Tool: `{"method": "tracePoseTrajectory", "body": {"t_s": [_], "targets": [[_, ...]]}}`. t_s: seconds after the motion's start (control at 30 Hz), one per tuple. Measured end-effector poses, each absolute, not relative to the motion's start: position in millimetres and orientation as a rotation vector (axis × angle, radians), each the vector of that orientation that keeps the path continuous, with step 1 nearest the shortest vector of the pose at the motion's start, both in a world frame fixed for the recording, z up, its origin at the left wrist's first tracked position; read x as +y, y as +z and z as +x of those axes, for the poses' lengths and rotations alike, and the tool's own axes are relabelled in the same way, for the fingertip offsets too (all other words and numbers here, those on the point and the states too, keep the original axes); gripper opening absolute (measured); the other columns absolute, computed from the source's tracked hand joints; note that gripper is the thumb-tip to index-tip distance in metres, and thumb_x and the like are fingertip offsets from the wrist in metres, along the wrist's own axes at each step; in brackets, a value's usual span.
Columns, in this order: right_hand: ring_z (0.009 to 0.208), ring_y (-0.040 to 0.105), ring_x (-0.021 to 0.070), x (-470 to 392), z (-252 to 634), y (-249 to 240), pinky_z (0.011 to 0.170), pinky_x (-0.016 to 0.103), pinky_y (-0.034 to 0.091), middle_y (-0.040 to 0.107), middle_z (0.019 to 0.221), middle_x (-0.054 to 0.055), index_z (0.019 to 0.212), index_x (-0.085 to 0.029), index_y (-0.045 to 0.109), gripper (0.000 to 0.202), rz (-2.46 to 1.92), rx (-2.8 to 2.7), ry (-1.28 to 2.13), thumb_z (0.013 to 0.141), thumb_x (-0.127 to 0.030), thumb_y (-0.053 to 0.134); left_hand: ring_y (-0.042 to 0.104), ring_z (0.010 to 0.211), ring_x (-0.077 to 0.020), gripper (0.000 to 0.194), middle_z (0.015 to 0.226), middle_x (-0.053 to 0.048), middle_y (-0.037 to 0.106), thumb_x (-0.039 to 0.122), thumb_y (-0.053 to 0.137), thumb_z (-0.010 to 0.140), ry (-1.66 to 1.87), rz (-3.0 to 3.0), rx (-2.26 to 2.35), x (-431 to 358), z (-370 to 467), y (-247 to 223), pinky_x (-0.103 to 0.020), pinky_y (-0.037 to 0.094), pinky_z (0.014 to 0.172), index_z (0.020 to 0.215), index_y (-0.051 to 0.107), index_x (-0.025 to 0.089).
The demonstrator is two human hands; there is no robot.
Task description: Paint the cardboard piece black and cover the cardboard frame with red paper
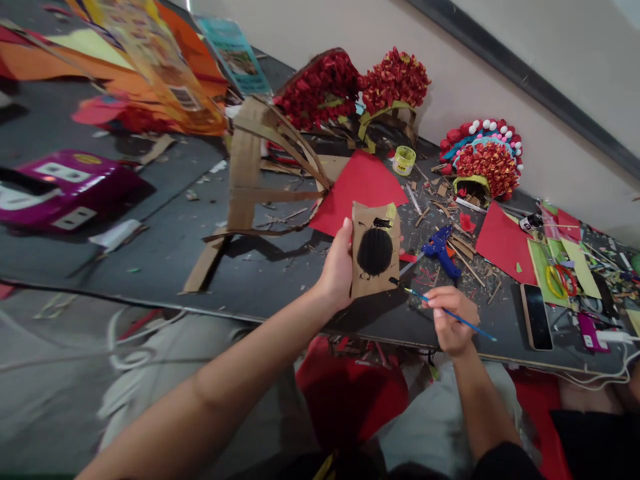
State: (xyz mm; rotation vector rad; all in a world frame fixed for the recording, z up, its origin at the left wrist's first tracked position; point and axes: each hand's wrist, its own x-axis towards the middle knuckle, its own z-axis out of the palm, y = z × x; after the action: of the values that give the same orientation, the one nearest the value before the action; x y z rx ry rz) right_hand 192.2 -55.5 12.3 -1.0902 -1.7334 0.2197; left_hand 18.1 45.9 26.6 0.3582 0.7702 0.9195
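My left hand (339, 270) grips the left edge of a small cardboard piece (363, 279), thumb on its front. A black painted oval (375, 252) fills the middle of the cardboard, with a smaller black patch above it. Between the thumb and fingers of my right hand (454, 317) is a thin blue paintbrush (463, 320). Its dark bristle tip points left, close to the lower right corner of the cardboard; I cannot tell whether they touch. Behind the hands lie a blue glue gun (440, 250) and a red paper sheet (367, 187).
A cardboard strip frame (245, 167) stands on the left of the dark table (280, 293), near a purple power strip (75, 190). Red-petalled headpieces (395, 80) sit along the wall. On the right are a phone (537, 317), scissors (560, 280) and an open paint jar (404, 160) farther back.
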Motion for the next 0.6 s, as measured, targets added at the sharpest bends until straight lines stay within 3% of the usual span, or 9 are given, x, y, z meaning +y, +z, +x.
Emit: {"method": "tracePoseTrajectory", "body": {"t_s": [0.6], "targets": [[0.071,0.072,0.0156,-51.6,181.2,21.0,0.062,0.027,0.059,0.073,0.077,0.002,0.085,-0.023,0.062,0.017,-1.097,-1.881,0.037,0.081,-0.011,0.050,0.064,0.112,-0.0339,0.072,0.108,-0.013,0.074,0.064,0.028,0.090,0.907,0.377,0.775,45.1,17.7,29.4,-0.045,0.050,0.098,0.129,0.061,0.014]]}}
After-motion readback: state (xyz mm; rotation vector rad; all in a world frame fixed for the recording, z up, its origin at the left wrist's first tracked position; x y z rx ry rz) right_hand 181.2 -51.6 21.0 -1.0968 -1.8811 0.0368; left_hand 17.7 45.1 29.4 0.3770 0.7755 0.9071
